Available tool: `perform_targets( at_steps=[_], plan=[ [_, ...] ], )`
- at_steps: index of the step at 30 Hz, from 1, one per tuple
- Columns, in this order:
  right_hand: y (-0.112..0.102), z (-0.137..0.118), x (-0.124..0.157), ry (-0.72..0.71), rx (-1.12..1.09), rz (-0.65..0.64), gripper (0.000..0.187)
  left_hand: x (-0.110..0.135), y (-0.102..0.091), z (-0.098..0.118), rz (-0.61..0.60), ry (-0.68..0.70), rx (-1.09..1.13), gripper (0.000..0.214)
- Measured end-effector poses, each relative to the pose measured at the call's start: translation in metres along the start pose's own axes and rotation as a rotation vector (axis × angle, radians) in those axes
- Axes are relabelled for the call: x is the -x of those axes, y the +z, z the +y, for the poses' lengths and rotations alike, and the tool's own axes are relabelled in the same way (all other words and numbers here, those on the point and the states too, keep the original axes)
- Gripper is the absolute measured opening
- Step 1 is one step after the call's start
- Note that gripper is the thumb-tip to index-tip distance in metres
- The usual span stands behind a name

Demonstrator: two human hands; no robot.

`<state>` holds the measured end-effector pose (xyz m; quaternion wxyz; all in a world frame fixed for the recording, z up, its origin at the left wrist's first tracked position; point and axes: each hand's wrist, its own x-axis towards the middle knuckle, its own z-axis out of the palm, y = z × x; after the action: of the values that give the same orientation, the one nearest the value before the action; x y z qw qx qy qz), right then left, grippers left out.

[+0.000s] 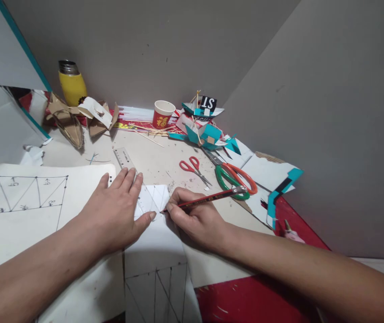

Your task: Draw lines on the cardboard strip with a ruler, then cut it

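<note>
My left hand (pixel 120 208) lies flat with fingers spread, pressing a clear ruler (pixel 123 158) down on a white folded paper strip (pixel 156 251). The fingers hide part of the ruler. My right hand (pixel 196 217) grips a red and black pencil (pixel 208 198), its tip touching the paper just right of my left thumb. Dark zigzag lines mark the strip's lower part, and fainter lines show near the ruler. To the left, a larger sheet (pixel 87 186) carries a drawn row of triangles with handwritten labels.
Red-handled small scissors (pixel 196 170) and large scissors with green and orange handles (pixel 235 179) lie beyond my right hand. Behind stand a red paper cup (pixel 163 115), a yellow bottle (pixel 72 87), cardboard boat shapes (pixel 67 121), teal paper boats (pixel 203 134) and thin sticks (pixel 147 138). Grey walls enclose the table.
</note>
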<state>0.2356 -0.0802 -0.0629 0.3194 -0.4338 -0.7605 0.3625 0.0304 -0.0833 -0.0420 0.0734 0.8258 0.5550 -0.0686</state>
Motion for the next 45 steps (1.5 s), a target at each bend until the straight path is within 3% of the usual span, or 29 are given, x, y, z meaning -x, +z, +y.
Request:
perform_targets(
  at_steps=[8, 19, 26, 29, 37, 41, 45],
  plan=[
    [0.001, 0.001, 0.002, -0.004, -0.011, 0.012, 0.017, -0.001, 0.001, 0.0, 0.005, -0.005, 0.024, 0.087],
    [0.001, -0.002, -0.002, 0.132, -0.378, 0.149, 0.029, 0.004, -0.012, -0.003, -0.087, -0.01, -0.013, 0.086],
    [-0.003, 0.009, 0.0, -0.002, -0.12, 0.18, 0.022, 0.006, -0.02, -0.019, -0.106, 0.013, -0.008, 0.084],
    [-0.006, 0.011, 0.002, -0.092, 0.049, 0.12, 0.019, 0.006, -0.025, -0.025, -0.108, 0.023, -0.011, 0.081],
    [-0.004, 0.017, 0.01, -0.411, 0.378, -0.028, 0.036, 0.012, -0.04, -0.03, -0.118, 0.066, -0.034, 0.064],
    [-0.003, 0.023, 0.014, -0.488, 0.448, -0.079, 0.045, 0.015, -0.045, -0.033, -0.097, 0.101, -0.03, 0.051],
    [-0.006, 0.021, 0.011, -0.498, 0.419, -0.047, 0.046, 0.015, -0.043, -0.031, -0.071, 0.109, -0.017, 0.056]
  ],
)
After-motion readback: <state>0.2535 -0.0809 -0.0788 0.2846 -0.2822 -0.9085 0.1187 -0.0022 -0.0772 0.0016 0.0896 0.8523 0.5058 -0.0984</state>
